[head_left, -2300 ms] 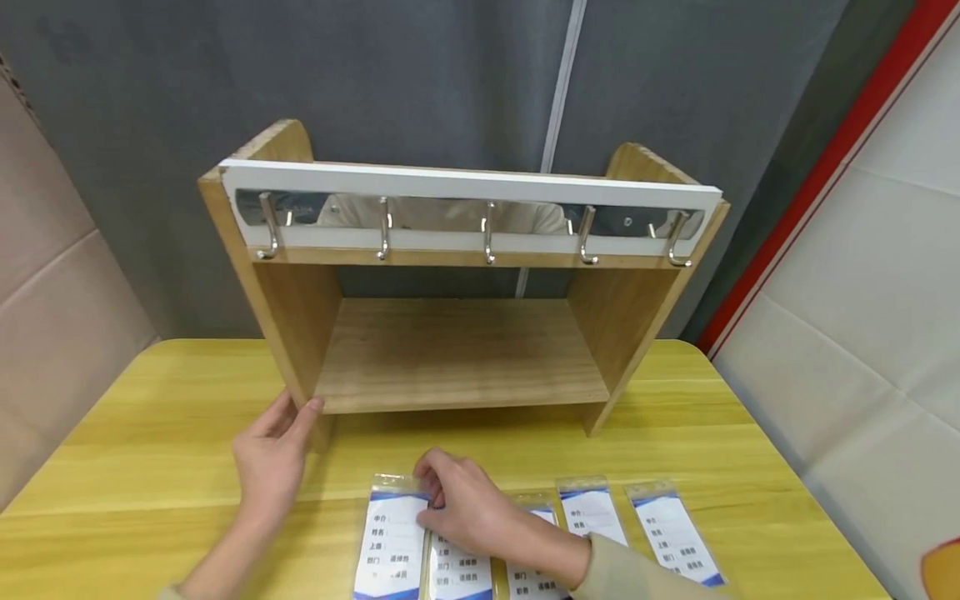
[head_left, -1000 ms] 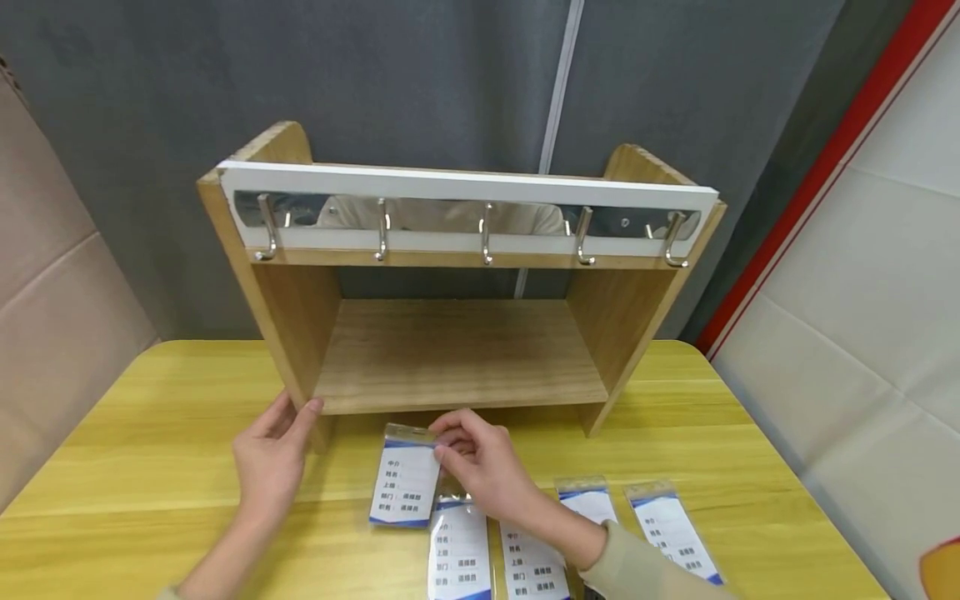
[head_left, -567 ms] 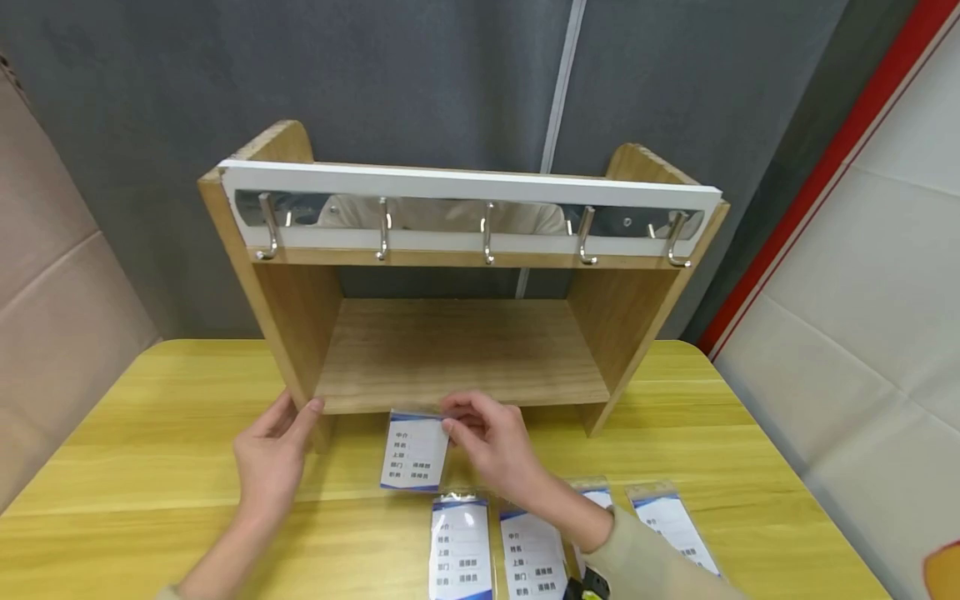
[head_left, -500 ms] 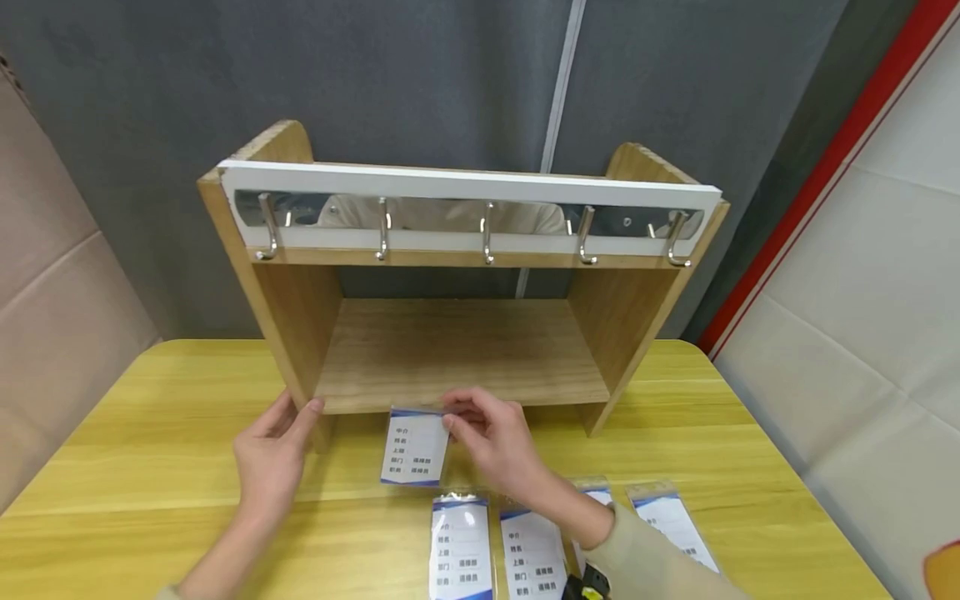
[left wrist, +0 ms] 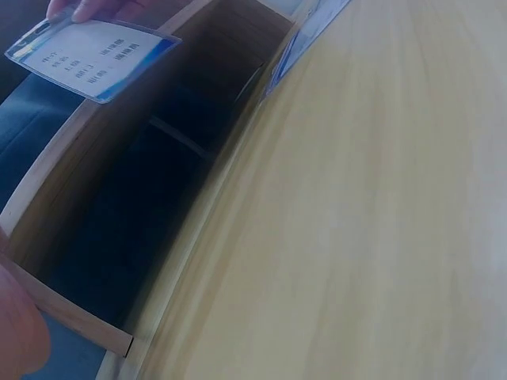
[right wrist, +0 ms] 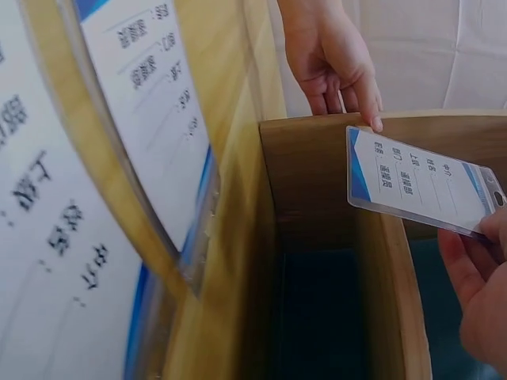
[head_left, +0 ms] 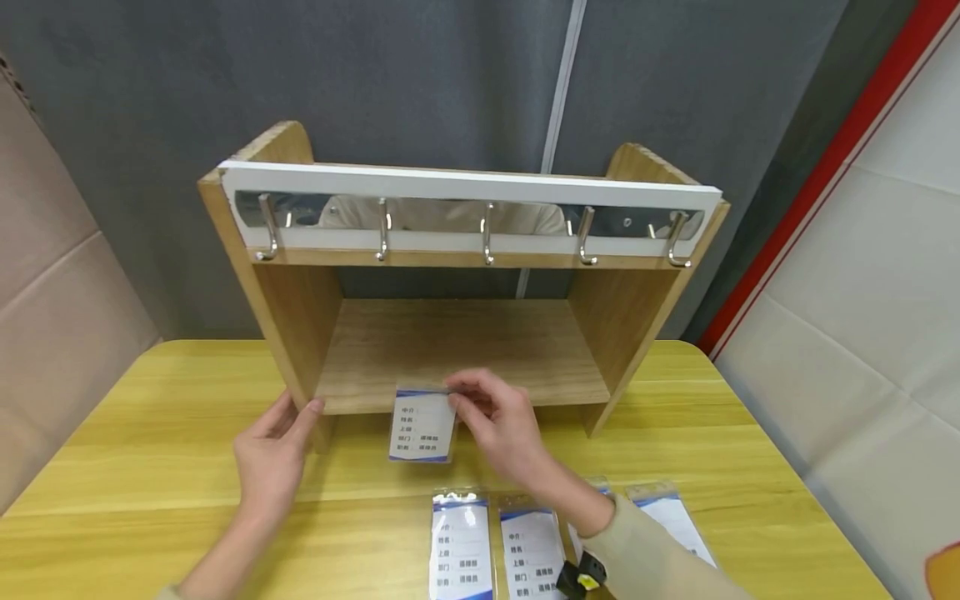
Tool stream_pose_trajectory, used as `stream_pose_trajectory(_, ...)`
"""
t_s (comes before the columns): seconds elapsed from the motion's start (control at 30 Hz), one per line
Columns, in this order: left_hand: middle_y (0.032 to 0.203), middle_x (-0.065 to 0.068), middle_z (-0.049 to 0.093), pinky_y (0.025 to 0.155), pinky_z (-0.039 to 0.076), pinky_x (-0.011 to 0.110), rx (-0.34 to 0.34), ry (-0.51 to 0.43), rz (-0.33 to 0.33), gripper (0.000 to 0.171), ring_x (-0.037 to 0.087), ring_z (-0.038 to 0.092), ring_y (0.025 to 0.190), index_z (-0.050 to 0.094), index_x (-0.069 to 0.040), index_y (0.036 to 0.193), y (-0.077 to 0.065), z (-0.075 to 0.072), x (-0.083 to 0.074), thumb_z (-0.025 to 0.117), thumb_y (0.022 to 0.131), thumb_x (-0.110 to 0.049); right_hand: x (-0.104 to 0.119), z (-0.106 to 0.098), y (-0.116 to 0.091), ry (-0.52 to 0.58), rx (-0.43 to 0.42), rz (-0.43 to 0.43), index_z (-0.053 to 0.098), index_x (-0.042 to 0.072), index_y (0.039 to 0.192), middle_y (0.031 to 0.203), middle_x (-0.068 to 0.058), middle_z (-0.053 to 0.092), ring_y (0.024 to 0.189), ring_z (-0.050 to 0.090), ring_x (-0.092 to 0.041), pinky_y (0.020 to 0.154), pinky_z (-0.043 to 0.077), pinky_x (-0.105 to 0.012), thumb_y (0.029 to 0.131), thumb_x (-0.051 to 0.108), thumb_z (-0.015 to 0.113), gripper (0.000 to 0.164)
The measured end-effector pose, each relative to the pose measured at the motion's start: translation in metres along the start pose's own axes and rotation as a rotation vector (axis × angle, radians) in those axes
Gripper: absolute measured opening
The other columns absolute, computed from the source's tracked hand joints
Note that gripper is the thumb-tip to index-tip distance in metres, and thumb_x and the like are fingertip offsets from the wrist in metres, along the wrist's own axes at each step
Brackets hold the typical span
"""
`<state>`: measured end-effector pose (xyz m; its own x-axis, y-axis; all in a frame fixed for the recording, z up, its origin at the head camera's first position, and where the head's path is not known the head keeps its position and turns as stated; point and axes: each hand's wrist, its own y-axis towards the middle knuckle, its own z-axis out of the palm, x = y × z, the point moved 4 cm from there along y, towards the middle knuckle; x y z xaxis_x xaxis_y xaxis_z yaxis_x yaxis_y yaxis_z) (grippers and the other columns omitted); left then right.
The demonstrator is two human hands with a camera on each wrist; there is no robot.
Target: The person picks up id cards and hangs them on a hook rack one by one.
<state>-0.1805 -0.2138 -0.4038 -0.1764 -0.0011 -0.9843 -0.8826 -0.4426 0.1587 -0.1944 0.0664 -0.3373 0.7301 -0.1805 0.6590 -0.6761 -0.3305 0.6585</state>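
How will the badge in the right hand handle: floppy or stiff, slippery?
The thin badge is probably light and fairly stiff: the right hand pinches it near one upper corner, and it shows no obvious droop. Its smooth, clear plastic sleeve could be slippery.

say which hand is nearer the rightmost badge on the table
Right. The right hand, holding another badge, is beyond and left of the rightmost badge; the left hand, holding the shelf, is farther left.
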Motion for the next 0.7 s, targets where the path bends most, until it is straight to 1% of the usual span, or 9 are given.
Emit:
stream_pose_trajectory(0.07,0.138,0.018,0.058,0.09,0.055,0.016,0.0,0.0,0.005,0.046,0.004,0.065,0.113,0.06,-0.005,0.139,0.0,0.0,0.0,0.075,0.096,-0.01,0.001,0.0,0.003,-0.001,-0.006,-0.017,0.067,0.002,0.115,0.106,-0.011,0.073,0.089,0.071,-0.023,0.072,0.066,-0.027,0.097,-0.008,0.066,0.021)
stream_pose_trajectory(0.13,0.137,0.019,0.058,0.09,0.055,0.016,-0.002,-0.001,0.013,0.045,0.001,0.066,0.109,0.061,-0.004,0.138,0.0,0.0,0.0,0.075,0.096,-0.01,0.003,-0.001,0.007,-0.004,-0.02,-0.035,0.067,0.002,0.114,0.105,-0.011,0.073,0.087,0.071,-0.023,0.071,0.066,-0.027,0.096,-0.009,0.066,0.022)
stream_pose_trajectory(0.23,0.135,0.019,0.059,0.088,0.056,0.017,-0.001,-0.002,0.022,0.044,-0.004,0.066,0.104,0.061,-0.004,0.137,0.001,0.0,0.0,0.075,0.096,-0.009,0.004,-0.002,0.011,-0.005,-0.057,-0.063,0.067,0.001,0.112,0.103,-0.012,0.073,0.081,0.07,-0.023,0.068,0.065,-0.026,0.095,-0.011,0.065,0.021)
stream_pose_trajectory(0.33,0.134,0.019,0.059,0.088,0.056,0.016,0.0,-0.004,0.025,0.043,-0.006,0.066,0.101,0.062,-0.003,0.136,0.001,0.0,0.0,0.075,0.096,-0.009,0.006,-0.004,0.015,-0.018,-0.101,-0.078,0.068,0.001,0.109,0.102,-0.012,0.073,0.08,0.069,-0.024,0.067,0.064,-0.026,0.094,-0.012,0.065,0.02)
stream_pose_trajectory(0.47,0.134,0.02,0.059,0.087,0.056,0.017,-0.001,-0.008,0.025,0.043,-0.006,0.066,0.1,0.062,-0.003,0.136,0.0,0.0,-0.001,0.075,0.096,-0.008,0.007,-0.004,0.02,-0.036,-0.14,-0.081,0.069,0.001,0.108,0.101,-0.011,0.074,0.079,0.069,-0.023,0.068,0.064,-0.026,0.094,-0.012,0.066,0.019)
stream_pose_trajectory(0.53,0.134,0.02,0.059,0.087,0.056,0.017,-0.004,-0.012,0.027,0.043,-0.006,0.067,0.101,0.062,-0.002,0.136,0.0,0.0,-0.001,0.075,0.095,-0.007,0.007,-0.004,0.021,-0.035,-0.149,-0.086,0.069,0.001,0.108,0.1,-0.011,0.074,0.075,0.068,-0.023,0.067,0.064,-0.026,0.094,-0.012,0.066,0.019)
stream_pose_trajectory(0.7,0.133,0.02,0.059,0.087,0.056,0.017,-0.013,-0.024,0.03,0.042,-0.006,0.067,0.1,0.062,0.0,0.135,0.001,0.0,-0.001,0.075,0.095,-0.005,0.01,-0.003,0.027,-0.001,-0.18,-0.108,0.069,0.001,0.107,0.099,-0.011,0.073,0.07,0.065,-0.025,0.065,0.062,-0.025,0.095,-0.011,0.066,0.017)
